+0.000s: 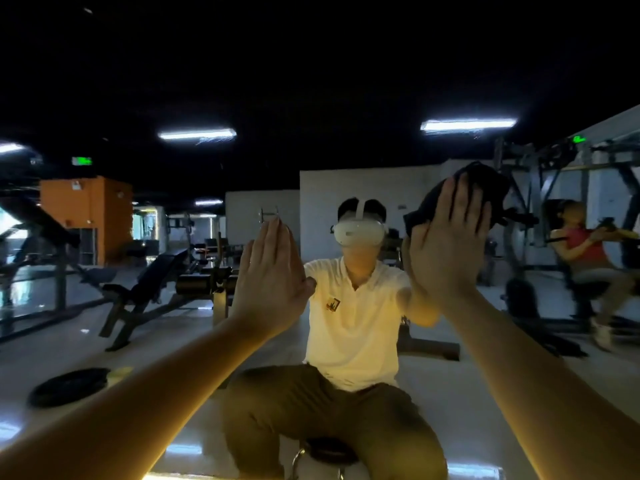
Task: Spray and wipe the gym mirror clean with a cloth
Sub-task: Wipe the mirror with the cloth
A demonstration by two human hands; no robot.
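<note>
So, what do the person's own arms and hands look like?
Both forearms are bare: no sleeves, gloves or watch show on the left hand or right hand. The mirror reflection shows a short-sleeved white polo shirt with a small chest badge.

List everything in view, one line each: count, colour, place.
cloth: one, dark, on the mirror, upper right
mirror: one, fills the view
weight plate: one, black, floor, lower left
bench: one, black, left of centre
stool: one, dark, bottom centre
ceiling lights: several, white, upper band
person on machine: one, red top, far right
left hand: one, flat, empty, left of centre
right hand: one, flat on the cloth
</note>
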